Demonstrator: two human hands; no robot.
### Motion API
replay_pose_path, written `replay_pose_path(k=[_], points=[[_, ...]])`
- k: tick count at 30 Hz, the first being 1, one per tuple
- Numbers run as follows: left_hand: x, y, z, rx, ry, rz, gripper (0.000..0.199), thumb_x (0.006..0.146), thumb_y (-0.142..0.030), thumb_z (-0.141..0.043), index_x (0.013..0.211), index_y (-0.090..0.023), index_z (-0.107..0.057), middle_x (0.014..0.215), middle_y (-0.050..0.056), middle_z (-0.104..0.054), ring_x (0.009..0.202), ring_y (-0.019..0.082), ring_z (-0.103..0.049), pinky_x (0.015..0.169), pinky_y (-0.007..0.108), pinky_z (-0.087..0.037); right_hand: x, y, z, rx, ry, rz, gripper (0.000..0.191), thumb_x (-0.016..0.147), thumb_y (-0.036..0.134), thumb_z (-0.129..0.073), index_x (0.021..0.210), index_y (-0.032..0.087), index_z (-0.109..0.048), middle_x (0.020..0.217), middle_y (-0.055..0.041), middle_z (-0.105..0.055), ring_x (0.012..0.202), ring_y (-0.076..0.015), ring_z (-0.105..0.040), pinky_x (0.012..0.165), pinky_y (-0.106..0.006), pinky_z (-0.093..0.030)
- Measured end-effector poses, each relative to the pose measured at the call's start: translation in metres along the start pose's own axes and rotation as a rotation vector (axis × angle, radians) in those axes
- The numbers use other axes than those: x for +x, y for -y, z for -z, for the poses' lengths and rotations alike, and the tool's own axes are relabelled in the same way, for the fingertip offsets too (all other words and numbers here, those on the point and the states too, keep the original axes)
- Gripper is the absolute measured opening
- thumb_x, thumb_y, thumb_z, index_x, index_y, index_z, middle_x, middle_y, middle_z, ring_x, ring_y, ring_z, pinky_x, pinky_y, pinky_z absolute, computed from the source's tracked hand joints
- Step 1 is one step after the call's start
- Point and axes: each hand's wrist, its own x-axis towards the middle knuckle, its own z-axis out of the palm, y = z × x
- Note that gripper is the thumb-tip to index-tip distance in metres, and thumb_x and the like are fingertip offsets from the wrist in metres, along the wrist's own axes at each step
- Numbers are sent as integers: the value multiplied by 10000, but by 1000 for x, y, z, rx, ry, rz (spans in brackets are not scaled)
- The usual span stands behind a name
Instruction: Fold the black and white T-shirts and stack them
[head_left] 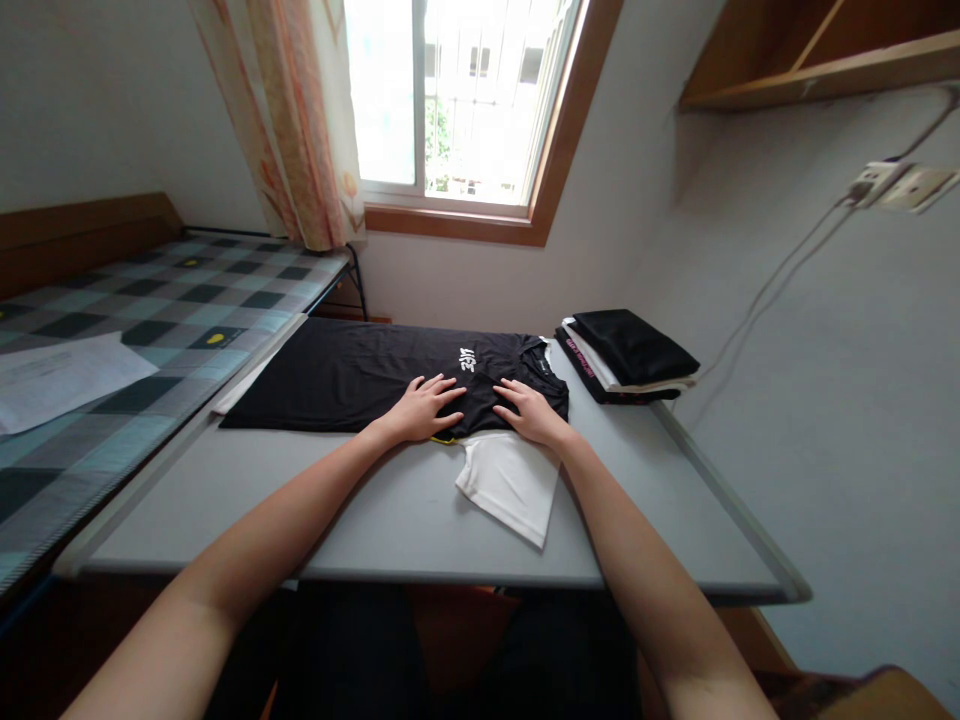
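Observation:
A black T-shirt (pixel 360 375) with white lettering on its chest lies flat across the table, its collar toward the right. One white sleeve (pixel 514 485) sticks out toward me from its near edge, by the collar end. My left hand (pixel 425 408) rests on the shirt's near side with fingers spread, left of the sleeve. Just to its right, my right hand (pixel 527 408) lies on the cloth below the collar, fingers apart. Neither hand grips the fabric. A strip of white cloth shows at the shirt's left hem.
Folded dark and white clothes (pixel 626 350) are stacked at the back right of the grey table (pixel 360 535). A bed (pixel 112 330) with a checked cover and papers (pixel 71 380) stands on the left. Cables (pixel 757 300) hang along the right wall.

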Motion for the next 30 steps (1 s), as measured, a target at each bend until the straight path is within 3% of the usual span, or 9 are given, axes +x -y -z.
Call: replay_pose_path(k=[30], points=[[0,-2,2,1,4,7,577,978,-541,-438,1494,-283,-448,1576,73,-400,1481,307,-292,1194,541,-194,0,-1,-1,2,1,-2,465,942,358,-595,1368,172,-617,1488,-136,-508,1400,-299,-445,1175,-455,-352]])
